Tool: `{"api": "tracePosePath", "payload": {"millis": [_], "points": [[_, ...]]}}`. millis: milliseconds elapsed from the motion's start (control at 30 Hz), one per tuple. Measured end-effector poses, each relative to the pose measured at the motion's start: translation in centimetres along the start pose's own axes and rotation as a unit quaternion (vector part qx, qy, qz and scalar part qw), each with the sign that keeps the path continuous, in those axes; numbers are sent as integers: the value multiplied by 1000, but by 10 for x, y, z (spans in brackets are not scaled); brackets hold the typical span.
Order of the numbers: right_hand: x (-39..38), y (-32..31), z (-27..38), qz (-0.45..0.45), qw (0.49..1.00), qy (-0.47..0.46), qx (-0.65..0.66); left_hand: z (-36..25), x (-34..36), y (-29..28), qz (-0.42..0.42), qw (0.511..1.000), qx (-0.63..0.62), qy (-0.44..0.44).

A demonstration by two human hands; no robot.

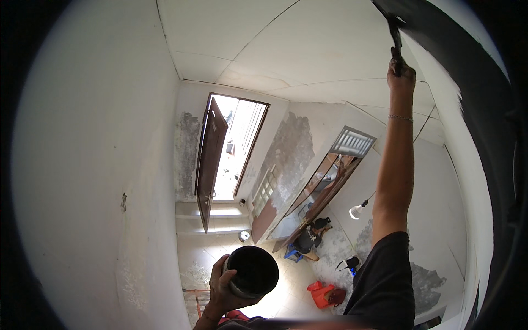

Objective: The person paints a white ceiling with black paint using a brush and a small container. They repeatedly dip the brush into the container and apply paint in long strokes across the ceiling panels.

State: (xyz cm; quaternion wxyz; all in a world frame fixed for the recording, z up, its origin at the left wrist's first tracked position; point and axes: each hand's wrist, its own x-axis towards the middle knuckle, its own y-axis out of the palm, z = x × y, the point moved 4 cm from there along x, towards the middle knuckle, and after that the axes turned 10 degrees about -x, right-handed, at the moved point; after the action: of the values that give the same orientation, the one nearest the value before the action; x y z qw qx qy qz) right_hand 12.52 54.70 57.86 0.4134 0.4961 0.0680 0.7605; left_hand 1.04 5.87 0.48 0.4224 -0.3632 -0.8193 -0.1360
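My left hand point(225, 289) grips a round dark container point(254, 269) at the lower middle, held upright with its open top showing a black inside. My right hand point(401, 74), on the raised arm at the upper right, is closed round the handle of a dark paintbrush point(395, 30). The brush's tip reaches up to a black painted band point(462, 38) along the right edge of the view, against the white ceiling point(330, 38). The band has a ragged edge over the white surface beside it.
An open brown door point(212, 159) stands above steps point(192, 212). Far below, a person point(308, 239) in dark clothes is by a wooden frame. A hanging bulb point(356, 212), a red bag point(322, 294) and a small bucket point(243, 236) are in view. A white wall point(93, 165) fills the left.
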Motion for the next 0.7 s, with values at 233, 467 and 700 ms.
{"api": "tracePosePath", "payload": {"millis": [233,467,700], "points": [[-68,-33,-1,103,990,-53,83,-2,0,-1,-9,1000,0,0],[-62,26,9,19,995,-51,84,-1,1,-2,-1,1000,0,5],[-132,1,1,21,981,-49,188,-4,-3,-6,-9,1000,18,-2]]}}
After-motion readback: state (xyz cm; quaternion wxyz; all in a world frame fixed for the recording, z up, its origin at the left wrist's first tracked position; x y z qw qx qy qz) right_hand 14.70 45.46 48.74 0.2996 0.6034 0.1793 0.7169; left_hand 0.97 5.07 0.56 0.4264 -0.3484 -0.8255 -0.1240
